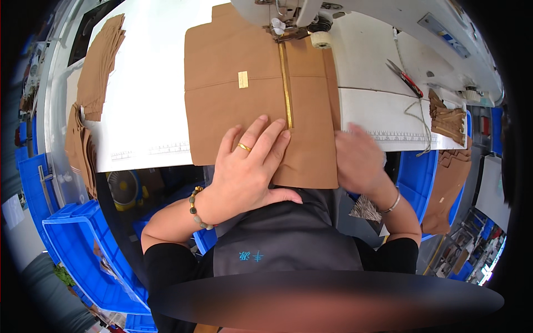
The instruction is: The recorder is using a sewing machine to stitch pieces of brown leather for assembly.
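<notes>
A brown fabric panel (233,116) lies on the white sewing table, its far end reaching the needle area of the sewing machine (302,16). A gold metal zipper (286,83) runs lengthwise down it, and a small gold tag (243,79) sits left of the zipper. My left hand (252,169) rests flat on the panel at the zipper's near end, fingers stretched out and thumb apart. At the panel's right edge is my right hand (361,158), smeared by motion, so its fingers and any grip cannot be made out. The panel's near edge hangs over the table edge.
Red-handled scissors (406,79) and a grey cord (420,119) lie on the right. Brown pieces (447,119) sit at the right table end, and more brown stacks (100,69) on the left. Blue bins (91,222) stand below the left side, with another blue bin (413,177) at right.
</notes>
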`<state>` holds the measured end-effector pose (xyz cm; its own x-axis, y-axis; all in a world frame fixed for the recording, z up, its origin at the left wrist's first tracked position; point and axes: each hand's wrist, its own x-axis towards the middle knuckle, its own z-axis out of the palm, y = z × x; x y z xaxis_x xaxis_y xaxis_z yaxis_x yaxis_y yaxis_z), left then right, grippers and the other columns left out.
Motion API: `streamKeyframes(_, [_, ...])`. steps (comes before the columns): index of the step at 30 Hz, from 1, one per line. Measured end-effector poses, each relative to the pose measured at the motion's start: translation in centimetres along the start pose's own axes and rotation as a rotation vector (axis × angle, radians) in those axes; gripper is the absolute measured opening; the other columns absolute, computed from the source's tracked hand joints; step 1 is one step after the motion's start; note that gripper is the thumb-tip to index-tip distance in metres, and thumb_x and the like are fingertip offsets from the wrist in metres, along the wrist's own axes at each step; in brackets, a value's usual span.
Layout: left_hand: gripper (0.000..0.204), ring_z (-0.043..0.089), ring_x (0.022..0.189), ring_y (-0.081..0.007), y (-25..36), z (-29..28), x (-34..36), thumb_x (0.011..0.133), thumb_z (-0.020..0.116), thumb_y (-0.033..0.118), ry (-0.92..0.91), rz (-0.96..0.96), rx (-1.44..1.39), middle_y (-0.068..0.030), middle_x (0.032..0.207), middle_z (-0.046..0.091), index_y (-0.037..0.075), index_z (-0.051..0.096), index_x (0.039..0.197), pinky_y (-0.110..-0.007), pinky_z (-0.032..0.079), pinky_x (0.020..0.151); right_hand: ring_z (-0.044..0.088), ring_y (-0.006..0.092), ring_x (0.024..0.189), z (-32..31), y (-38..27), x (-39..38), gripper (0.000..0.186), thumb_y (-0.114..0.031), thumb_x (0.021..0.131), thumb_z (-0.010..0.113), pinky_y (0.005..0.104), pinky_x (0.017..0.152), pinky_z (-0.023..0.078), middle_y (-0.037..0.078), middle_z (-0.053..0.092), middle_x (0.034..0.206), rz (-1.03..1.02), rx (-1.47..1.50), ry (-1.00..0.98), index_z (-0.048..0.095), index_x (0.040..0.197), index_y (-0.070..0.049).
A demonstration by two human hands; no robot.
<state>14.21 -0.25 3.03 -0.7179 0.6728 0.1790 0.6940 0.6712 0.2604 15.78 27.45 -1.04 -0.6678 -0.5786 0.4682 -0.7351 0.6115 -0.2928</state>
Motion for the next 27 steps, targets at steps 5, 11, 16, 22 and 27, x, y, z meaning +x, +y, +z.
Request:
streamKeyframes(5, [0.073, 0.057, 0.131, -0.0288, -0.1, 0.7, -0.4, 0.083, 0.072, 0.057, -0.033, 0.004, 0.043, -0.0098, 0.142, 0.061, 0.005, 0.067, 0.133, -0.051, 0.043, 0.106, 0.069, 0.0283, 0.094, -2.4, 1.4, 2.4, 0.022, -0.012, 0.083, 0.077, 0.0469, 0.094, 0.056, 0.008, 0.07, 0.102, 0.124, -0.108, 0.088, 0.071, 0.102, -0.003])
streamKeyframes(11, [0.049, 0.062, 0.125, -0.0228, -0.4, 2.0, -0.7, 0.087, 0.076, 0.029, 0.074, 0.024, 0.158, -0.0047, 0.137, 0.065, 0.008, 0.07, 0.13, -0.049, 0.045, 0.107, 0.067, 0.0328, 0.108, 1.4, -0.5, 4.8, 0.03, -0.008, 0.084, 0.075, 0.0492, 0.099, 0.054, 0.013, 0.069, 0.118, 0.038, 0.109, -0.12, 0.072, 0.113, -0.004])
streamKeyframes(16, [0.043, 0.064, 0.122, -0.0206, -1.3, 1.9, -0.4, 0.086, 0.077, 0.026, 0.126, 0.088, 0.155, -0.0049, 0.133, 0.067, 0.01, 0.072, 0.126, -0.048, 0.046, 0.107, 0.066, 0.0322, 0.111, 2.1, -1.5, 4.7, 0.033, -0.009, 0.084, 0.073, 0.0499, 0.102, 0.052, 0.016, 0.068, 0.119, -0.028, 0.007, -0.076, 0.071, 0.115, 0.002])
streamKeyframes(22, [0.068, 0.06, 0.129, -0.0251, -4.2, 0.4, 3.0, 0.079, 0.078, 0.046, 0.01, 0.063, -0.003, -0.0076, 0.142, 0.061, 0.006, 0.066, 0.133, -0.048, 0.044, 0.111, 0.065, 0.0311, 0.109, 2.4, -1.8, 4.9, 0.035, -0.012, 0.081, 0.065, 0.048, 0.104, 0.051, 0.017, 0.068, 0.109, -0.108, -0.081, -0.076, 0.071, 0.108, 0.009])
streamKeyframes(27, [0.09, 0.053, 0.139, -0.0293, -5.2, 0.7, 5.1, 0.072, 0.072, 0.061, -0.008, 0.026, 0.126, -0.0102, 0.149, 0.056, 0.003, 0.059, 0.14, -0.049, 0.041, 0.115, 0.065, 0.0315, 0.107, 2.4, -1.5, 5.4, 0.03, -0.013, 0.081, 0.068, 0.047, 0.103, 0.051, 0.017, 0.068, 0.103, -0.139, -0.103, -0.06, 0.072, 0.1, 0.01])
